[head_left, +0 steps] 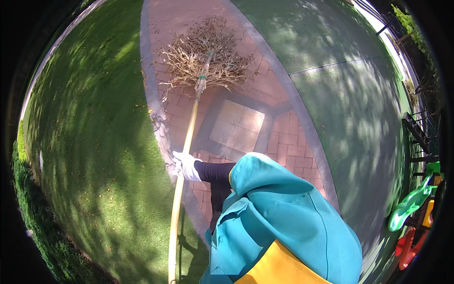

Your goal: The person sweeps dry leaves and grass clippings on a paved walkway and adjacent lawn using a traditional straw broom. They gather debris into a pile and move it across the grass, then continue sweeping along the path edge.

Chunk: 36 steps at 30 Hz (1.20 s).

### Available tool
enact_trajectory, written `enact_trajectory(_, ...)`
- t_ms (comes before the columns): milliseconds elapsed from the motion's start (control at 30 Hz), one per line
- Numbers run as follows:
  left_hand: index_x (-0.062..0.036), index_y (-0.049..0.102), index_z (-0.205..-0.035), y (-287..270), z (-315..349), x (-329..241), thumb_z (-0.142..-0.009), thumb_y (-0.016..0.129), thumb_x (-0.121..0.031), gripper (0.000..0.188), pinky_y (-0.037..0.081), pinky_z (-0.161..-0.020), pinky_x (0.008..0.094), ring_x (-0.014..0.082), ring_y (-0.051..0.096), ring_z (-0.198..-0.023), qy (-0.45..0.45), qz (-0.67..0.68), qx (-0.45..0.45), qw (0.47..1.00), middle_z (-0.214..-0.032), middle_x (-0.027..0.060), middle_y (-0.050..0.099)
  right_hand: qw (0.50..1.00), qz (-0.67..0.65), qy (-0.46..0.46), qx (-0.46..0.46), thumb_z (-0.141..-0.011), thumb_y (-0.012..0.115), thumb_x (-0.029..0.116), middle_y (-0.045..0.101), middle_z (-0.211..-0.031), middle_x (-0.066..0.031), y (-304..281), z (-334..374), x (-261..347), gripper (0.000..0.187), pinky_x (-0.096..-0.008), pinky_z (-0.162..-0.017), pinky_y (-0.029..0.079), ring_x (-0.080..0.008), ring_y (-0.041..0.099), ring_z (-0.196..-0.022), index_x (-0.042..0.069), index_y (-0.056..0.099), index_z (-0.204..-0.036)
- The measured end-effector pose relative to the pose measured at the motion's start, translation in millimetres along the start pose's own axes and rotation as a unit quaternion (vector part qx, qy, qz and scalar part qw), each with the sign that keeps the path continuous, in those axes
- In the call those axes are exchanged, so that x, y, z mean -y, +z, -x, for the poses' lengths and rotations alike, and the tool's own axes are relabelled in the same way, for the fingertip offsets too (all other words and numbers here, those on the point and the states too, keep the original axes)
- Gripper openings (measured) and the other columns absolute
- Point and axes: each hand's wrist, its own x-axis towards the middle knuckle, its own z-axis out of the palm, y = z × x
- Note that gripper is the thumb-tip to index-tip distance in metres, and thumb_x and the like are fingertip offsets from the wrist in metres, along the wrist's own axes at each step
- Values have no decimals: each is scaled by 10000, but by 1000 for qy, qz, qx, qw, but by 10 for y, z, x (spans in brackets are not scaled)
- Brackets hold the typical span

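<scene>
A large broom [208,52] of dry, leafy twigs, tied with green bands, rests its head on the brick path ahead. Its long pale-yellow pole [190,128] slopes back toward me and leaves the picture at the lower edge. My right hand [186,166], in a white glove, is closed round the middle of this pole. The right arm reaches across from the right in a wide teal sleeve [283,203], with a dark sleeve under it at the wrist. My left hand does not show. A yellow piece of clothing [279,265] covers part of my front.
Grey edging [302,104] borders the curving path, which has a square of pale slabs [238,124] set in it. Grass [90,142] lies left, with a hedge beyond. Right is a green surface [354,128]; at the far right stands a green slide [411,206] beside red and yellow parts.
</scene>
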Motion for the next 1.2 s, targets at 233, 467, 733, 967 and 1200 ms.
enact_trajectory(233,-235,689,-988,-485,-3267,-1484,-613,683,-237,375,486,-651,407,261,606,-727,289,-12,-130,948,-787,30,657,951,-241,-175,-82,-904,548,169,433,-539,-38,-170,-316,667,119,-424,-444,483,-201,417,-386,97,454,-897)
enact_trajectory(467,-85,593,-1144,-1389,-4848,-4623,-615,657,-17,537,416,-599,380,249,537,-624,590,40,-213,778,-659,61,537,846,-454,-256,-109,-910,505,273,261,-379,30,-805,-118,1676,428,-350,-368,368,-164,305,-306,182,304,-544)
enact_trajectory(733,-103,526,-778,-2039,-4913,-6406,-662,641,-63,167,393,-579,392,266,536,-598,655,-1,-257,711,-605,55,516,797,-540,-233,-135,-941,384,328,301,-380,24,-1385,-73,2280,471,-312,-396,367,-152,304,-331,183,280,-505)
enact_trajectory(967,-23,581,-714,-1636,-6112,-4735,-720,602,-40,28,429,-581,435,339,539,-576,480,14,-182,858,-590,155,546,874,-444,-24,-195,-926,422,198,300,-414,-5,283,-1365,2052,314,-405,-455,431,-206,304,-347,138,356,-625)
enact_trajectory(1200,-124,686,-887,-1989,-4173,-2994,-710,629,-196,199,473,-524,410,265,628,-601,178,-172,-11,969,-678,83,651,951,-193,206,-124,-897,442,133,332,-504,-9,1546,-2037,1418,186,-463,-595,533,-180,385,-413,160,421,-715)
